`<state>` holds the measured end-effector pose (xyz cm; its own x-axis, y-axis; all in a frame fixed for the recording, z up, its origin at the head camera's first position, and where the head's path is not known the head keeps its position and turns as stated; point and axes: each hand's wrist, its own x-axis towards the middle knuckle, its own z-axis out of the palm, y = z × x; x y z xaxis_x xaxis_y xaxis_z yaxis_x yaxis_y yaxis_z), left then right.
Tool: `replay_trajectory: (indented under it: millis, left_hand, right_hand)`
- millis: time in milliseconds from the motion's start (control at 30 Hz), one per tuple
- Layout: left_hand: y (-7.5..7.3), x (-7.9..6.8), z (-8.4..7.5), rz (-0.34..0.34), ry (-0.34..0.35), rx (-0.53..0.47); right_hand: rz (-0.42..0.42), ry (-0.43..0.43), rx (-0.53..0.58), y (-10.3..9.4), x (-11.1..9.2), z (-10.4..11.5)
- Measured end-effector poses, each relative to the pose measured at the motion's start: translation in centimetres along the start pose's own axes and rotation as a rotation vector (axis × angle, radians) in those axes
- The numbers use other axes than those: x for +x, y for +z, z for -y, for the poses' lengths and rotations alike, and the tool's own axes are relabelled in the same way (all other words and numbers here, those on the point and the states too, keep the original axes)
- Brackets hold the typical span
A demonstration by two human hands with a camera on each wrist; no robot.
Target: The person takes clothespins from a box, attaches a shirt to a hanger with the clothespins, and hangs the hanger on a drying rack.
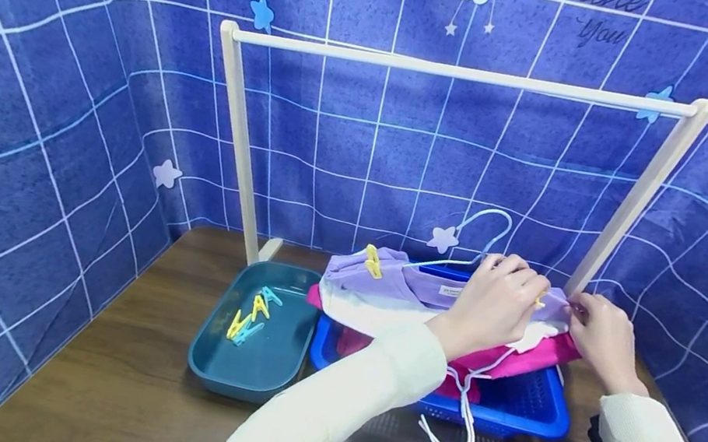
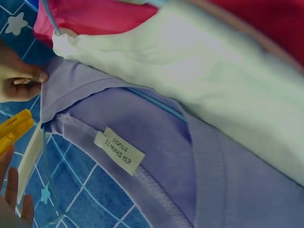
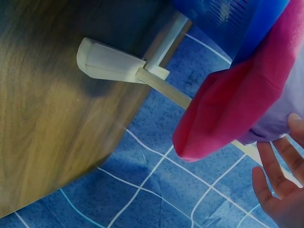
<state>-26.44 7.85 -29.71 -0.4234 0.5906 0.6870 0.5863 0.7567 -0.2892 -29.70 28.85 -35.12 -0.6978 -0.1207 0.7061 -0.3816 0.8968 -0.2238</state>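
A lavender garment [image 1: 421,284] with a white neck label [image 2: 124,151] lies on a light blue hanger [image 1: 486,214]. One yellow clothespin [image 1: 374,262] grips its left shoulder. My left hand [image 1: 501,304] pinches another yellow clothespin [image 2: 16,128], held close beside the right shoulder in the left wrist view. That shoulder's edge is between the thumb and fingers of my right hand [image 1: 606,341]. Beneath are a white garment [image 1: 356,308] and a bright pink one [image 3: 237,109], on top of a blue basket [image 1: 528,418].
White hanger hooks [image 1: 461,437] stick out over the basket's front. To the left, a dark teal tray [image 1: 208,361] holds several yellow and blue clothespins [image 1: 259,305]. A wooden rack [image 1: 458,73] with a bare top bar stands behind, on a brown table [image 1: 108,367].
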Motion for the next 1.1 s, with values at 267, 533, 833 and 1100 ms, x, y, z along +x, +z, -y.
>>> replay_trajectory:
  millis: [267,533,833,1100]
  left_hand:
    - [0.2,1.6,-0.5,0.002,-0.016,0.042]
    - [1.1,2.2,-0.7,0.030,-0.022,0.074]
    - [2.1,2.8,-0.8,0.009,-0.042,0.101]
    - [2.6,3.5,-0.9,0.024,-0.055,0.122]
  right_hand:
    - [-0.018,-0.009,-0.005,0.0,0.0,0.0]
    - [-0.028,-0.019,-0.009,0.0,0.1,0.1]
    - [-0.044,-0.029,-0.019,0.3,0.0,-0.1]
    - [-0.066,-0.033,-0.025,0.3,0.0,0.0]
